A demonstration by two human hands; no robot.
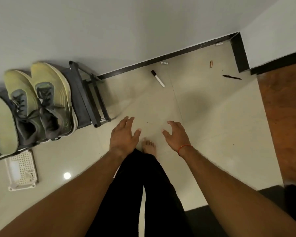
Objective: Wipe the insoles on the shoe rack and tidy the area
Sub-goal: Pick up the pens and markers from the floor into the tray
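Note:
A dark shoe rack (87, 98) stands against the wall at the left. On its top shelf sit two green sneakers (41, 100) and, at the left edge, a pale green insole (0, 120). My left hand (123, 135) and my right hand (176, 135) hover over the floor to the right of the rack, fingers spread, both holding nothing. My bare foot (149, 146) shows between them.
A white marker (157, 78), a black pen (231, 77), a small brown item (211, 64) and two small white scraps (164, 63) lie on the tiled floor (212, 117) by the black skirting. A white plastic basket (21, 170) sits under the rack's front. A wooden door (284, 120) is at the right.

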